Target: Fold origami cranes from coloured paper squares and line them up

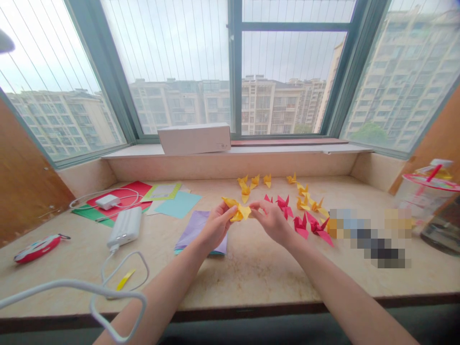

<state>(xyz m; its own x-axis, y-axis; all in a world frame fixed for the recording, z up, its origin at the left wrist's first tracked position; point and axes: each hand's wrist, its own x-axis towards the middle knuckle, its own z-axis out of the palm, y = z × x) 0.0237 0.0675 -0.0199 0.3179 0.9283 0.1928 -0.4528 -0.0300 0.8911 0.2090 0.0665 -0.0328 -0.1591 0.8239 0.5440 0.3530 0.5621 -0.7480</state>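
Observation:
Both hands are raised over the middle of the stone counter (251, 273). My left hand (217, 225) and my right hand (273, 220) pinch a yellow paper origami crane (235, 211) between their fingertips. Several finished yellow cranes (251, 183) stand in a loose row just beyond my fingers. Several red and pink cranes (301, 224) sit close to my right hand. A stack of lilac origami paper (201, 234) lies under my left hand, partly hidden by it.
A white power bank (124, 227) with a white cable, a charger (107, 201) on coloured paper sheets (115, 203), and a red pouch (38, 248) lie left. A plastic cup with a straw (427, 191) stands right, beside a pixelated patch (370, 237). A white box (194, 139) sits on the windowsill.

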